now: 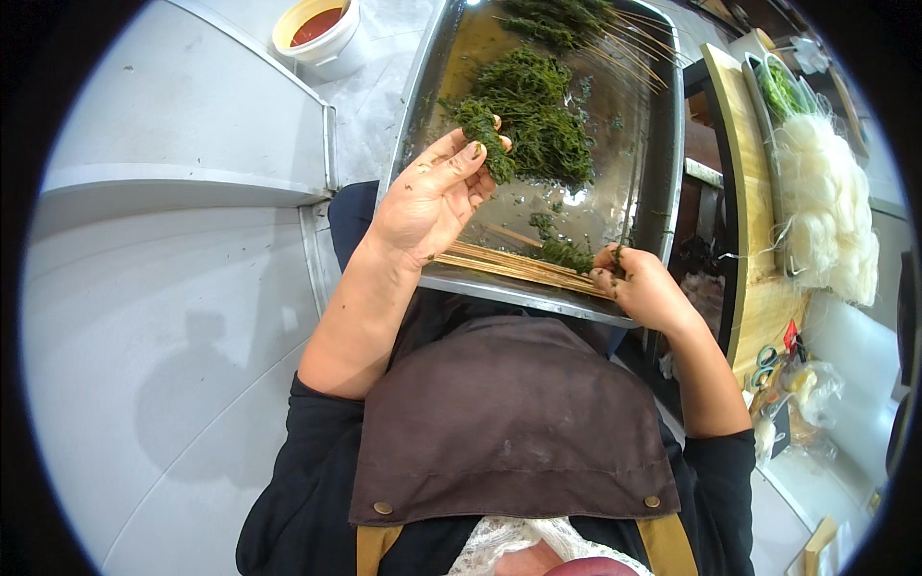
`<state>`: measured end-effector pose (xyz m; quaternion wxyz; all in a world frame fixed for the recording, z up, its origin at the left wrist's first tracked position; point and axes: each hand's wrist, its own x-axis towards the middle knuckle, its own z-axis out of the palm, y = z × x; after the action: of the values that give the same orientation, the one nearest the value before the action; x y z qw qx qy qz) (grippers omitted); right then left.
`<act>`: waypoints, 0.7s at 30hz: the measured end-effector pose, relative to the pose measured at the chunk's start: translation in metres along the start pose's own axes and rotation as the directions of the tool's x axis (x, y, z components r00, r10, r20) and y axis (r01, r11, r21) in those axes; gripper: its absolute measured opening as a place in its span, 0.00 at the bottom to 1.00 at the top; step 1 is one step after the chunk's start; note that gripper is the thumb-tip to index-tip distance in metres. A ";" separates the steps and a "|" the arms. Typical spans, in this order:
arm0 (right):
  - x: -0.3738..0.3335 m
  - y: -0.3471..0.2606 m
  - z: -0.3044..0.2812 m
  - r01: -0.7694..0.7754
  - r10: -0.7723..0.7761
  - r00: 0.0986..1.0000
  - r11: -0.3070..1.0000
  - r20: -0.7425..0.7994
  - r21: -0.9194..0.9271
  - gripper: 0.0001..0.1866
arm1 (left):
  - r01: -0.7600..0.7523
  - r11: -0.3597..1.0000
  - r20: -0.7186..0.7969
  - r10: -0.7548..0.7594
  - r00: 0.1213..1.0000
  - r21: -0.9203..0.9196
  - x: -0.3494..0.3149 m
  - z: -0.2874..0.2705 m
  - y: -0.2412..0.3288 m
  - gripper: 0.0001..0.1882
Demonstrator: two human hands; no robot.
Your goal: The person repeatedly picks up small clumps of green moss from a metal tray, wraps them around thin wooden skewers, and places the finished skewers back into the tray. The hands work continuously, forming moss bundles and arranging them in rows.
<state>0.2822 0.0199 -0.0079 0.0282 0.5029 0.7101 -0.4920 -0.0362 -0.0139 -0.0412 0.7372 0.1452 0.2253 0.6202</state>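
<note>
My left hand point(427, 197) is closed around a clump of dark green seaweed point(492, 149) in thin strands, raised over the left part of a metal tray point(678, 144). Just beyond lies a larger seaweed pile point(543, 110) on the wet tray bottom. Near the tray's front right corner, my right hand point(648, 286) has its fingers pinched at the end of a small seaweed tuft point(569, 253). Green strands show at those fingertips; whether a stick is also in them is hidden. Thin wooden skewers point(514, 265) lie along the front edge, their right ends by my right hand.
At the tray's far end, more seaweed point(557, 17) lies with skewers point(629, 43) sticking out. To the right, a wooden board point(754, 192) bears a tray of white noodle-like bundles point(816, 192) and green leaves point(783, 91). Scissors point(765, 357) lie nearer. A white bucket point(341, 53) stands far left.
</note>
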 end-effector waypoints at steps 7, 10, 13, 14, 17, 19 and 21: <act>-0.021 -0.022 0.002 0.087 0.001 0.969 0.934 -0.247 0.346 0.07 | -0.147 0.989 -0.010 0.148 0.989 0.032 0.000 0.007 0.007 0.19; -0.025 -0.032 0.011 0.183 -0.060 0.959 0.876 -0.278 0.445 0.08 | -0.170 0.985 -0.046 0.170 0.984 0.024 -0.002 0.011 0.007 0.19; -0.023 -0.039 0.014 0.213 -0.130 0.964 0.897 -0.231 0.388 0.07 | -0.173 0.985 0.009 0.173 0.985 0.011 -0.003 0.012 0.008 0.18; -0.022 -0.040 0.014 0.197 -0.112 0.967 0.899 -0.229 0.391 0.06 | -0.165 0.986 0.002 0.165 0.986 0.013 -0.003 0.012 0.008 0.18; -0.020 -0.041 0.012 0.137 -0.059 0.978 0.905 -0.200 0.403 0.06 | -0.170 0.985 -0.028 0.170 0.985 0.027 -0.003 0.011 0.008 0.18; -0.020 -0.042 0.010 0.063 0.002 0.988 0.910 -0.155 0.410 0.06 | -0.172 0.984 -0.025 0.173 0.985 0.045 -0.004 0.011 0.008 0.18; -0.021 -0.043 0.008 0.069 -0.002 0.986 0.910 -0.164 0.408 0.07 | -0.181 0.980 -0.033 0.184 0.982 0.082 -0.004 0.011 0.007 0.18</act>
<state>0.2572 -0.0010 0.0282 -0.1446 0.5223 0.5994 -0.5891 -0.0369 -0.0154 -0.0282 0.6661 0.1818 0.2502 0.6788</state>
